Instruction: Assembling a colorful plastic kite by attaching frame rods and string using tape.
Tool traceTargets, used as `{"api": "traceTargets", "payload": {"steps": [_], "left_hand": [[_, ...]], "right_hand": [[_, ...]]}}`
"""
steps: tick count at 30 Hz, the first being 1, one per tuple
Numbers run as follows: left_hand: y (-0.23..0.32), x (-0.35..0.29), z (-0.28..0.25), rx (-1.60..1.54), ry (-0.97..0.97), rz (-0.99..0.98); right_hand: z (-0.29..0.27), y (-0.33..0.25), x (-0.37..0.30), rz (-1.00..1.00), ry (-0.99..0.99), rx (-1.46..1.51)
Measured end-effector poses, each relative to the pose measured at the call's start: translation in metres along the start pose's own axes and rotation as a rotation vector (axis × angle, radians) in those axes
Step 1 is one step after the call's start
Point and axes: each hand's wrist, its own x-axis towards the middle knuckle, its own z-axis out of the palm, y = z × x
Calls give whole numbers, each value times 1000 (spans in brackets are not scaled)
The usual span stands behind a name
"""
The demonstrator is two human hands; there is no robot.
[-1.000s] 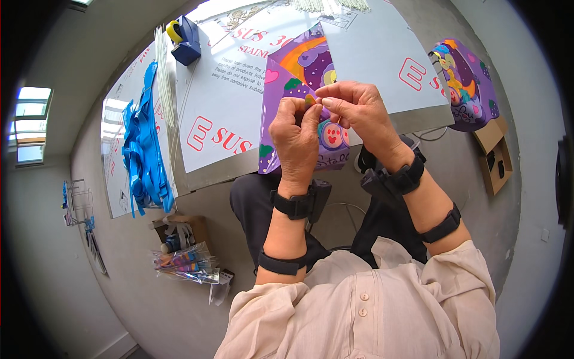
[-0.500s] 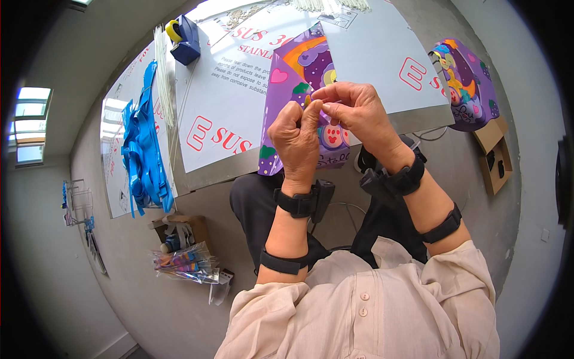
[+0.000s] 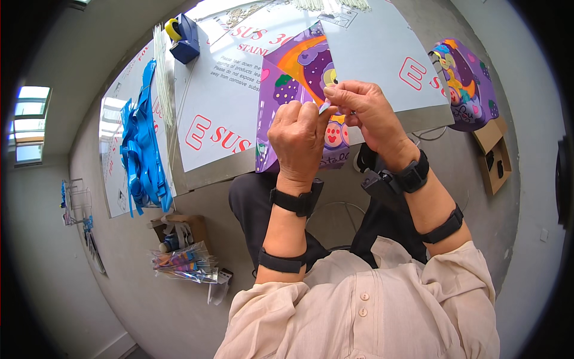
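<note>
A purple sheet (image 3: 276,110) printed with cartoon figures, a moon and berries lies partly on the table and hangs over its near edge. My left hand (image 3: 297,134) is closed in front of the sheet, thumb against curled fingers, pinching part of it. At its thumb tip shows a small pale, pinkish-white bit (image 3: 324,107), perhaps a folded edge; I cannot tell. My right hand (image 3: 362,113) is just to the right, thumb and forefinger pressed together in a pinch beside that bit. What lies between its fingertips is hidden. Both wrists wear black straps.
On the table (image 3: 209,170) are a blue tape dispenser (image 3: 186,42), thin white rods (image 3: 164,78) and a heap of blue straps (image 3: 146,149). Another purple printed piece (image 3: 472,84) is past the right end. Boxes (image 3: 493,155) and plastic-wrapped packets (image 3: 185,263) sit lower down.
The purple sheet has shifted and turned a little, so its berry print shows more. My fingertips have moved slightly apart, and the pale bit now shows between them.
</note>
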Motion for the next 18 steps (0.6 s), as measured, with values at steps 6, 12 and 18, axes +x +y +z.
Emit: {"api": "traceTargets", "payload": {"steps": [6, 12, 18], "left_hand": [[-1, 0, 1, 8, -23, 13], [3, 0, -2, 26, -86, -6], [-1, -2, 4, -175, 2, -60]], "right_hand": [[1, 1, -2, 37, -21, 114], [-7, 10, 2, 64, -93, 159], [-9, 11, 2, 32, -53, 183]]}}
